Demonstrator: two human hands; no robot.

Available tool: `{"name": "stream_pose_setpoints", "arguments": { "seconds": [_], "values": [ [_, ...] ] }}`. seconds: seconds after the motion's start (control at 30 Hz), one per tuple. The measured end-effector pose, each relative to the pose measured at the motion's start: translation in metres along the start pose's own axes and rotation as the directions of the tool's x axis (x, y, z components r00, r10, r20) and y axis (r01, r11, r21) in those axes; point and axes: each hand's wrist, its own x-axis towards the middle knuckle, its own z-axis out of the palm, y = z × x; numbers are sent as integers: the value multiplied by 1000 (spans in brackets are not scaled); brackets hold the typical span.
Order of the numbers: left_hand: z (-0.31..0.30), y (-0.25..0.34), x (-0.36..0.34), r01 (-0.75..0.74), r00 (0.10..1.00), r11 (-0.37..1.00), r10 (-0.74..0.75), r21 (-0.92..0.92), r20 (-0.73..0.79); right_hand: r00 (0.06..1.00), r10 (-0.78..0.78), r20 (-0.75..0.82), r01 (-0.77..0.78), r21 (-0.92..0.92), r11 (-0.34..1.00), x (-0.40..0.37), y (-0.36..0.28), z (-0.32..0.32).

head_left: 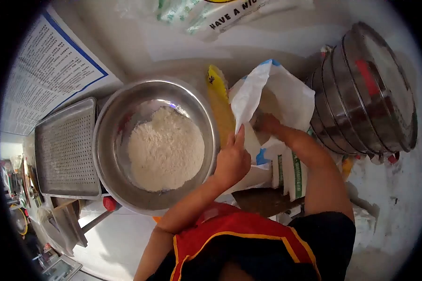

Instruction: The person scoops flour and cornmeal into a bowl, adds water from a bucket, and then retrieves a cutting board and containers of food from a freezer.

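Observation:
My left hand [233, 161] pinches the near left edge of an open white sack [297, 91], its index finger pointing up along the side. Inside the mouth of that sack is my right hand [268, 124], in shadow. Its fingers look curled round something dark, which I cannot make out. Left of my hands stands a wide steel basin [109, 161] with a mound of white flour [166, 150] in it. A yellow clear-plastic bag [220, 107] is wedged between basin and sack.
Stacked round metal steamers [361, 93] stand at the right. A perforated metal tray [68, 150] leans left of the basin, below a printed notice [51, 70]. Plastic bags [211, 14] lie at the top. More packets [293, 175] with green print sit below the sack.

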Motion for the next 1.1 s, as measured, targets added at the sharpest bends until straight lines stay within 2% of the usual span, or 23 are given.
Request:
{"name": "stream_pose_setpoints", "arguments": {
  "seconds": [0.07, 0.1, 0.17, 0.27, 0.33, 0.4, 0.47, 0.53, 0.63, 0.7, 0.73, 0.8, 0.87, 0.93, 1.0, 1.1],
  "values": [
    [1, -2, -4, -42, 999, 999, 42, 14, -4, 996, -17, 90, 13, 47, 999, -13, -20, -23],
    [1, -2, -5, -50, 999, 999, 51, 9, -4, 989, -83, 121, 95, -95, 991, -5, -7, -13],
    [-1, -4, -2, -74, 997, 997, 74, 0, -26, 958, -202, 202, 266, -377, 887, 18, 20, 4],
    [-1, -2, -2, -84, 996, 996, 85, 6, -30, 955, 26, 296, -19, -26, 999, 10, 32, -12],
    [-1, -2, -2, -59, 998, 998, 58, -13, -15, 965, 87, 249, -182, 387, 904, -6, 12, -18],
    [1, -2, -3, -55, 998, 998, 55, -11, -25, 978, 81, 191, -153, 403, 902, 5, 17, 0],
    [4, -4, -4, -88, 995, 996, 88, 7, -45, 993, -15, 117, 13, 14, 1000, 43, 54, 51],
    [7, -1, -3, -82, 996, 996, 83, 24, -43, 990, 7, 143, -18, 79, 997, 11, 22, 10],
    [6, 4, -4, -33, 998, 999, 34, 21, -46, 991, 39, 129, -79, 328, 941, -5, 27, 1],
    [5, 10, -6, -4, 999, 1000, 4, 5, -36, 1000, -12, -19, 19, 424, 905, -12, 37, 4],
    [4, 12, -4, 2, 1000, 1000, -2, -2, -28, 985, -83, -155, 139, 400, 906, -14, 39, 8],
    [3, 13, -2, -5, 999, 1000, 5, 3, -35, 977, -67, -205, 158, 474, 866, -22, 28, -4],
    [6, 10, -4, -19, 999, 1000, 20, 19, -47, 997, 79, -24, -45, 649, 759, -38, 20, -21],
    [10, 9, -5, -67, 994, 997, 70, 30, -88, 977, 188, 103, -200, 748, 633, -57, 9, -42],
    [12, 10, -3, -87, 990, 995, 92, 44, -109, 968, 206, 146, -241, 770, 590, -65, 12, -50],
    [13, 13, -1, -74, 991, 995, 80, 61, -107, 979, 165, 121, -202, 690, 695, -78, 24, -64]
  ]
}}
